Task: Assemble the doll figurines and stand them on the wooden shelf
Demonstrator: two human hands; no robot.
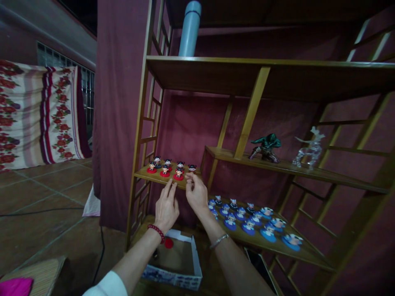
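Observation:
My left hand (167, 209) reaches up to the front edge of the small shelf (143, 174), its fingers stretched out and holding nothing visible. Beside it, my right hand (197, 193) is closed with bent fingertips at the shelf's right end; whatever is between them is hidden. Small figurines with red bases (165, 171) form the front row, the nearest one (178, 174) just left of my right fingertips. Behind stand dark-haired figurines (168, 163). Another dark-haired figurine (192, 168) shows just beyond my right fingers, its lower part covered.
Below my forearms lies an open cardboard box (196, 263) with a red disc (168, 243) inside. Several blue-based figurines (248, 226) fill the lower right shelf. Above them stand a green-cloaked figure (268, 147) and a clear figure (309, 150). A blue flask (190, 31) tops the upper shelf.

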